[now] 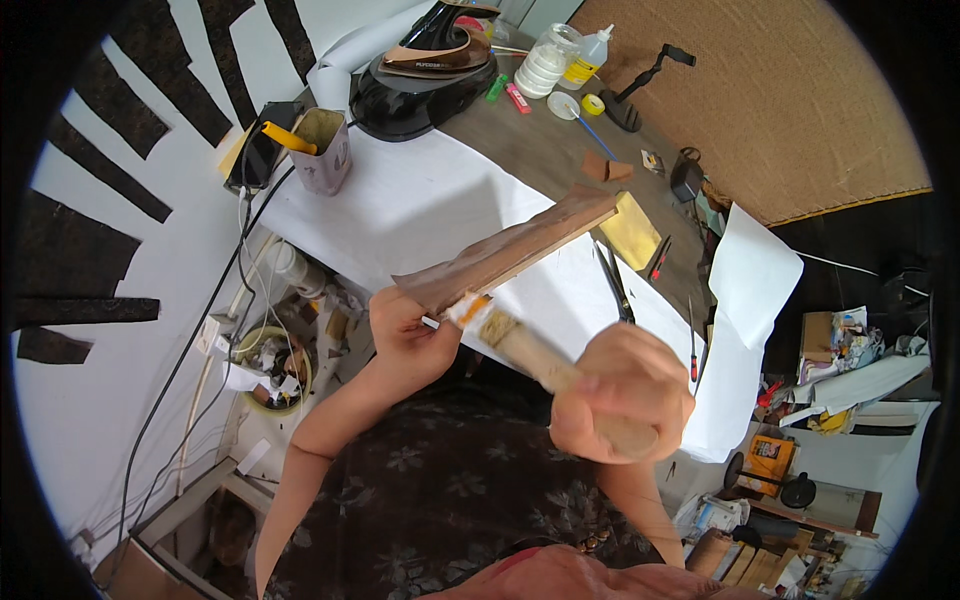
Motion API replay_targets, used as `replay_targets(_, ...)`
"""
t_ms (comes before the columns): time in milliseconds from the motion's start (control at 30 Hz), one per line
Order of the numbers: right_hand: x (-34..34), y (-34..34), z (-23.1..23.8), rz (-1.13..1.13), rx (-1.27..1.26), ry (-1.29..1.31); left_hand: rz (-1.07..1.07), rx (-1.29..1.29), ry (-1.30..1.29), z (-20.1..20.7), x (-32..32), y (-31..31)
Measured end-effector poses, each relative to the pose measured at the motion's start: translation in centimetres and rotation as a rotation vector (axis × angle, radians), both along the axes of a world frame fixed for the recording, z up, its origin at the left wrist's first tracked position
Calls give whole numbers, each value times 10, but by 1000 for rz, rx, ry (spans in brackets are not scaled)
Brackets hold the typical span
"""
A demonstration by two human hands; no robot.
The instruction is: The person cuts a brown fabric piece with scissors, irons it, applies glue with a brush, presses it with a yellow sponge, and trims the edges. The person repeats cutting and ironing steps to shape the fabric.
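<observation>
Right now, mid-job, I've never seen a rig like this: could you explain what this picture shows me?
There is no machine here, just a person's two bare hands. The single picture comes from a wide camera on the person's head, looking down, so its left is the person's left and straight edges bend near the rim.

The left hand holds the near end of a long brown strip. The right hand grips a wooden-handled brush, its tip beside that end; whether they touch is hard to tell.

On the table lie white paper, scissors and a yellow block. Farther back stand an iron, a jar and a bottle.
</observation>
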State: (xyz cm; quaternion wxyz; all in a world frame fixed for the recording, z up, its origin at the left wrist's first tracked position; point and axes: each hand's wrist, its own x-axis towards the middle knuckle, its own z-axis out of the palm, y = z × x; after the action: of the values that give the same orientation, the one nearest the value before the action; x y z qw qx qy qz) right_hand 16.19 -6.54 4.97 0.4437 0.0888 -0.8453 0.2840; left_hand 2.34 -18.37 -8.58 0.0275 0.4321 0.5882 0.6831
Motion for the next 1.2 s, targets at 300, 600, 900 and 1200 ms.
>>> replay_targets(300,-11,-2,15,-64,-9,4,14,58,14,11,1,2)
replay_targets(600,-16,4,26,-232,-135,63,40,-34,2,14,5,1)
replay_targets(900,-17,29,33,-688,-163,-3,54,-24,6,7,4,2)
replay_targets(1200,-15,60,32,-672,-147,-24,30,-15,-43,19,3,2)
